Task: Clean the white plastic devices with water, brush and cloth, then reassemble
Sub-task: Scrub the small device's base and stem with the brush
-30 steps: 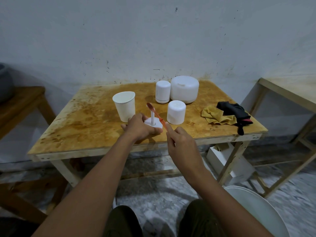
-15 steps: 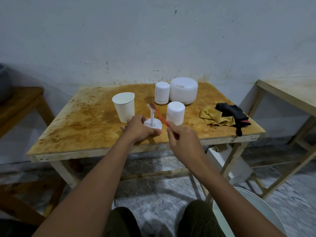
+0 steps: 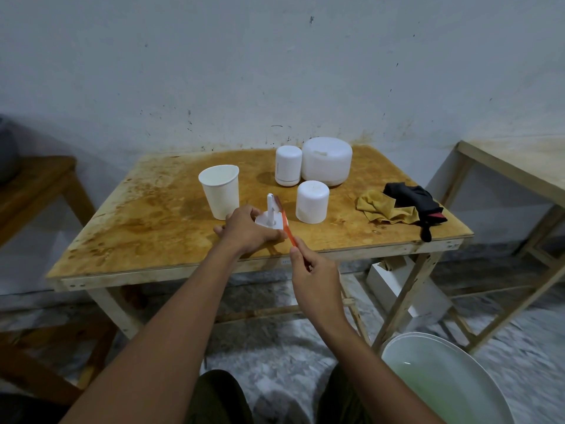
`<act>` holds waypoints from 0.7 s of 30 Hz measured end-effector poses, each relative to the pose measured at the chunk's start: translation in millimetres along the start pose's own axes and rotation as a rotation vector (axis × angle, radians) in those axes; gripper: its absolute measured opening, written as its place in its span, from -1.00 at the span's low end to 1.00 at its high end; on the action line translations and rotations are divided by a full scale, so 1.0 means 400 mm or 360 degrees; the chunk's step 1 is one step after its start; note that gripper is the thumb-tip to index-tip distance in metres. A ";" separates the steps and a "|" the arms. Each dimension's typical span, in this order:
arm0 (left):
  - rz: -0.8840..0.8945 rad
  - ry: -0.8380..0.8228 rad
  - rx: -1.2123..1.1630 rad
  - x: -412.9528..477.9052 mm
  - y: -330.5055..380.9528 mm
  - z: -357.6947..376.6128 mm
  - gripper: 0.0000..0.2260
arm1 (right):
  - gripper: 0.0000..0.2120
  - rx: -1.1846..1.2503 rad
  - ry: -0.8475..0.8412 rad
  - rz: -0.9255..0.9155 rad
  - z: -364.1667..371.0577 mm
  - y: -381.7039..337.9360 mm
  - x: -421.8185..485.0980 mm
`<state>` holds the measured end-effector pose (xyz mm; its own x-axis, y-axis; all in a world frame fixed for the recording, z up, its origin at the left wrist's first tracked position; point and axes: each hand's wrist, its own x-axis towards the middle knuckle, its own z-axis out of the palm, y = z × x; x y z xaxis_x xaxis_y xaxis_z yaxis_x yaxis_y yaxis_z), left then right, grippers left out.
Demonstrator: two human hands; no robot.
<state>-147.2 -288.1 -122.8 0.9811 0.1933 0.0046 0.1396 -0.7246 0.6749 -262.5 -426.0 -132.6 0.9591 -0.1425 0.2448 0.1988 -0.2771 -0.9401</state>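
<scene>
head view: the left hand (image 3: pixel 244 231) gripped a white stemmed base (image 3: pixel 270 220) above the desk (image 3: pixel 137 215) front edge; right hand (image 3: pixel 315 278) fingers pinched an orange brush (image 3: pixel 287 228), bristles against the upright stem.

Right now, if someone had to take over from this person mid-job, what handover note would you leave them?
Left hand grips the stemmed white base over the table, near its front edge.
Right hand pinches the orange toothbrush, bristles against the stem.
White cover stands just right of it, paper cup left. Small white device and large white device at the back. Yellow cloth and black cloth at the right. Basin of water on the floor.
Done: one device opened, brushing under way.
Left: wiping, reassembly. The back devices look closed.
</scene>
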 end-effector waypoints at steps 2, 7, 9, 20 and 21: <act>0.0007 0.0005 -0.0002 -0.003 0.000 0.000 -0.34 | -0.67 0.0012 0.0001 -0.0007 0.000 0.005 -0.007; 0.0029 0.0035 0.0060 -0.007 0.006 -0.002 -0.33 | -0.66 -0.0119 -0.0026 -0.0122 -0.017 0.005 -0.009; 0.0052 0.0107 0.0115 -0.018 0.012 0.000 -0.36 | -0.66 -0.0177 -0.0046 -0.0132 -0.025 0.005 0.005; 0.0173 0.0168 0.0419 -0.042 0.021 0.002 -0.25 | -0.67 -0.0279 -0.0040 -0.0228 -0.052 0.013 0.029; 0.0188 0.0083 0.0465 -0.039 0.017 -0.003 -0.22 | -0.66 -0.0333 -0.0003 -0.0324 -0.055 0.009 0.028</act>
<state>-161.8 -295.0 -117.5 0.9857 0.1248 0.1131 0.0652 -0.9019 0.4269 -255.4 -449.7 -128.0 0.9042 -0.0622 0.4226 0.3413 -0.4898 -0.8023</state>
